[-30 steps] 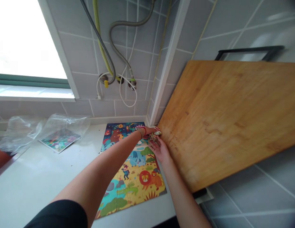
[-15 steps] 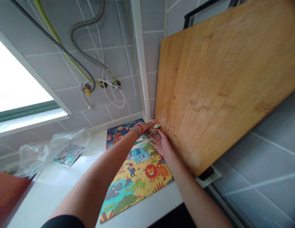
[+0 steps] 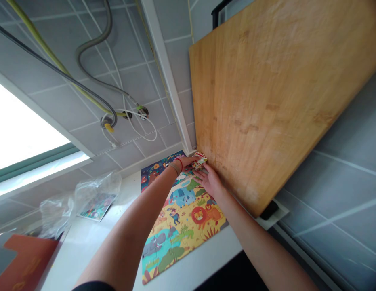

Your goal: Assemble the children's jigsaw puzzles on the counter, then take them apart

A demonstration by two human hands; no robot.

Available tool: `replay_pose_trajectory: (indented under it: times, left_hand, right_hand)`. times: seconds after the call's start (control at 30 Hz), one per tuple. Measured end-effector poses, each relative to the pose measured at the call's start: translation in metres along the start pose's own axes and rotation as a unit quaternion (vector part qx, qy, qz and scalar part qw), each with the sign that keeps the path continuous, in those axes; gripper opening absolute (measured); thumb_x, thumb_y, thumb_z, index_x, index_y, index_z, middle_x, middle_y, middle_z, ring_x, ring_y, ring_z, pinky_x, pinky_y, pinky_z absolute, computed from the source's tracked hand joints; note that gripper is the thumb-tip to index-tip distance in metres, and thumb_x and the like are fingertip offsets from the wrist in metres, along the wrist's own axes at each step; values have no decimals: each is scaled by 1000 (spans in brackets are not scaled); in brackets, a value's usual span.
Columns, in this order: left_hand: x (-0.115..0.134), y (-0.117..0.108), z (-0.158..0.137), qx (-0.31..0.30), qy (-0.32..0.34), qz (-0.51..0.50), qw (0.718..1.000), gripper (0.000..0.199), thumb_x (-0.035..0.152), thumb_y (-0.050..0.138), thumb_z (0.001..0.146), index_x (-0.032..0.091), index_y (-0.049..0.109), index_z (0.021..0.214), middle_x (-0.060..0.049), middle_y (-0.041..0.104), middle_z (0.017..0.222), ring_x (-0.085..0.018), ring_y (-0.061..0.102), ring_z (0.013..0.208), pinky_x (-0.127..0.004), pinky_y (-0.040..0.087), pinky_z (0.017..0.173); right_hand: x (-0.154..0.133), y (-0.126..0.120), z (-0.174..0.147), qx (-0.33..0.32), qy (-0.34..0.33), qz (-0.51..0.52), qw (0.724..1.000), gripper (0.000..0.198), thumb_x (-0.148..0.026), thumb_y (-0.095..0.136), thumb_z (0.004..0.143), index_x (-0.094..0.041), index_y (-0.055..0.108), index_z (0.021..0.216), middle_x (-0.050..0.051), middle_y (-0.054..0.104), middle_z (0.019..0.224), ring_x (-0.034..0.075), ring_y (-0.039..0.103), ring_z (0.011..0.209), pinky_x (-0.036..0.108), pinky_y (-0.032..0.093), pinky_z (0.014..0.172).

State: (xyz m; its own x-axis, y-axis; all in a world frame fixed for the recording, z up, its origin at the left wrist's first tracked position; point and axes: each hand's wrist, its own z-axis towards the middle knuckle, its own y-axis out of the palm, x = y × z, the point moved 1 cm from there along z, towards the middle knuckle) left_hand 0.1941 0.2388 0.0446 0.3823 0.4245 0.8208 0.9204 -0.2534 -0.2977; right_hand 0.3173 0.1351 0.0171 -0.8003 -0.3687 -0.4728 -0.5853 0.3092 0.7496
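At the far corner of the counter, my left hand (image 3: 187, 162) grips a small heap of red, white and green puzzle pieces (image 3: 200, 159), its fingertips partly hidden. A red cord and a band circle the left wrist. Just below the heap, my right hand (image 3: 211, 181) has its fingers spread, palm turned towards the left hand, its fingertips beside the pieces. Under and in front of both hands lies a joined animal jigsaw puzzle (image 3: 188, 220) with lions, an elephant and a hippo. Beyond my left forearm shows a dark blue jigsaw section (image 3: 160, 165).
A large wooden board (image 3: 266, 101) leans against the wall close to my right hand. Clear plastic bags (image 3: 98, 184) and a picture card (image 3: 98, 205) lie at left, near an orange box (image 3: 32, 258). Hoses (image 3: 93, 40) hang on the tiled wall beside a window (image 3: 24, 133).
The camera view has turned slightly, so the puzzle and bags appear farther right and more of the orange box shows. Both hands stay at the heap of pieces, barely changed.
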Motion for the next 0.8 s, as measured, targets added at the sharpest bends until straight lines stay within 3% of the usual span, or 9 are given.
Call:
replay_pose_trajectory:
  times: [0.2,0.5,0.6,0.8]
  left_hand:
    - [3,2,-3,-20,-45,-10,999,39,48,89,65,21,66,81,-2,72,74,-19,66,74,-29,51,65]
    - [-1,12,-18,-71,16,-81,994,31,35,88,69,17,71,87,-5,75,81,-17,68,73,-27,53,66]
    - [0,-3,-24,-77,20,-129,988,33,41,83,75,18,70,95,-6,76,90,-17,69,79,-26,54,71]
    - [1,-37,-28,-88,-17,-188,978,31,48,75,83,20,68,93,-6,75,90,-17,70,79,-27,58,74]
  right_hand:
    - [-2,1,-3,1,1,17,1000,13,-29,51,101,-24,63,101,6,71,89,20,71,89,40,60,87]
    - [2,2,-4,-27,-11,6,1000,9,-30,59,96,-24,66,100,5,73,88,21,73,89,39,59,86]
    - [2,2,-5,-7,-26,-25,999,20,-38,63,94,-26,66,110,6,73,97,22,72,92,42,58,87]
    - [2,0,-4,70,-26,-29,997,31,-42,46,103,-32,54,130,6,70,108,22,71,98,45,56,91]
